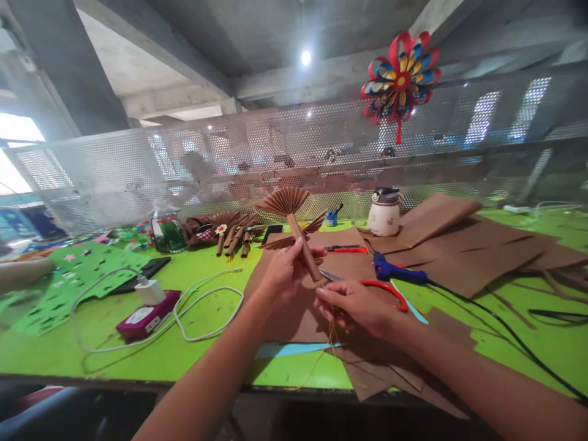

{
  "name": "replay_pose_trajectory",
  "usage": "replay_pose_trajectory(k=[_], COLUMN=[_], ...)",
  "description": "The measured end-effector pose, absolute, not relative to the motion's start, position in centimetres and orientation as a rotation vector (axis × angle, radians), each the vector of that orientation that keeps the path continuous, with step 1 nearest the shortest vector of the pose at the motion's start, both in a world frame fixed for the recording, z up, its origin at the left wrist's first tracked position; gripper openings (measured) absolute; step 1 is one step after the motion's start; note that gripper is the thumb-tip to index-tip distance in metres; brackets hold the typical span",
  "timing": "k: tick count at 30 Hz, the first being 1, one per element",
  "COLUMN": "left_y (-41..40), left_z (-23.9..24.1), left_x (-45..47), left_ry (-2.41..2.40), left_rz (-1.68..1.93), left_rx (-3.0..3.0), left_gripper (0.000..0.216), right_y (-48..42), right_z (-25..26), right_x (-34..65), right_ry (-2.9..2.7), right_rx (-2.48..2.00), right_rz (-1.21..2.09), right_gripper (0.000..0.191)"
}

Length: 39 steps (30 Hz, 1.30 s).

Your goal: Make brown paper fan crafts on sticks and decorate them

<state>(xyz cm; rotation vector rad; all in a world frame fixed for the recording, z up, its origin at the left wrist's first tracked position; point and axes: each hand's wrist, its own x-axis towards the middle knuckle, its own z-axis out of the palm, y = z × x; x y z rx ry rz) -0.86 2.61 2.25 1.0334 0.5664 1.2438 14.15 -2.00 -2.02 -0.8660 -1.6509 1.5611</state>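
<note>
My left hand [287, 269] is closed around the tube of a brown paper figure [299, 236], holding it tilted above the table. A pleated fan tops the figure, and smaller pleated wings spread from its sides. At the tube's lower end, my right hand [353, 306] pinches yellow string [331, 337], whose loose ends hang toward the table edge. Just behind the right hand are red-handled scissors [397, 294], partly hidden by it. Brown paper [271, 324] lies beneath both hands. A red utility knife [346, 249] rests on it farther back.
Right of my hands lies a blue glue gun [399, 269] with a black cord. Brown paper sheets [482, 251] and a white tumbler [384, 220] stand beyond. Leftward are a purple power strip [147, 315], a white cable [184, 334], paper rolls [236, 240] and green foam sheet [55, 288].
</note>
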Motion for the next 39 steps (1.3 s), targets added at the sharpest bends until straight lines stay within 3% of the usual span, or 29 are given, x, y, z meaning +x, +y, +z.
replay_pose_trajectory(k=[13, 27, 33, 39], left_y=[3.2, 3.8, 5.3, 8.2], left_z=[1.9, 2.5, 2.9, 1.6], left_x=[-1.3, -2.4, -3.9, -7.9], left_ry=[0.59, 0.589, 0.852, 1.07], left_rz=[1.264, 1.316, 1.277, 1.225], left_rx=[0.813, 0.743, 0.787, 0.735], left_gripper=[0.018, 0.016, 0.018, 0.013], right_y=[-3.2, -3.0, -3.4, -4.1], right_z=[-1.9, -2.6, -2.4, 0.4], right_x=[13.5, 13.2, 12.9, 14.2], right_ry=[-1.768, -2.016, -2.162, -2.317], right_rx=[-0.903, -0.976, -0.98, -0.841], right_rz=[1.663, 1.424, 1.224, 1.287], right_gripper=[0.037, 0.041, 0.042, 0.037])
